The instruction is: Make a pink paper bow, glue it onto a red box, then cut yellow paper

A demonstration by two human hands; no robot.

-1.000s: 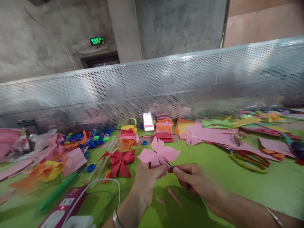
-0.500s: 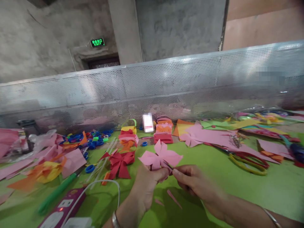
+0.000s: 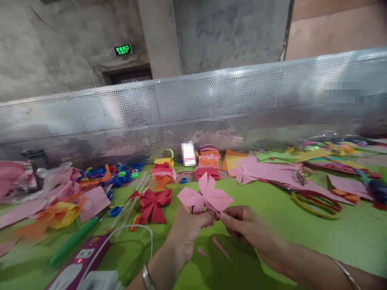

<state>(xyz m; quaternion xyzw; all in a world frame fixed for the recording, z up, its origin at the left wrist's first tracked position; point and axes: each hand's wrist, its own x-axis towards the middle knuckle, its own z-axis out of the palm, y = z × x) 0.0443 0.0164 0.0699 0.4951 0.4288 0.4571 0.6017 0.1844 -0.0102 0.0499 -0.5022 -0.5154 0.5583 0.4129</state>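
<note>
Between both hands is a pink petalled flower (image 3: pixel 205 197), cut from soft sheet that looks like felt or crepe paper. My left hand (image 3: pixel 193 225) pinches its lower middle between thumb and fingers. With thumb and forefinger, my right hand (image 3: pixel 238 223) grips the lower right petal's edge; its other fingers curl under, and I cannot tell whether they hold anything more. Two thin pink offcuts (image 3: pixel 221 247) lie on the green tabletop (image 3: pixel 242 266) below the hands. Beyond the left hand lies a red bow-like flower (image 3: pixel 154 203).
Yellow-and-red-handled scissors (image 3: pixel 316 205) lie at right beside pink sheets (image 3: pixel 272 171). At left are a green-handled tool (image 3: pixel 74 243), a purple power strip (image 3: pixel 87 257) with a white cable, blue rings (image 3: pixel 115 211) and coloured scraps. A perforated metal panel (image 3: pixel 187 108) stands behind.
The flower has tilted slightly, its right petal lifting. A thin dark line at the right fingertips, seen against the petal earlier, no longer shows clearly. Both hands stay nearly in place.
</note>
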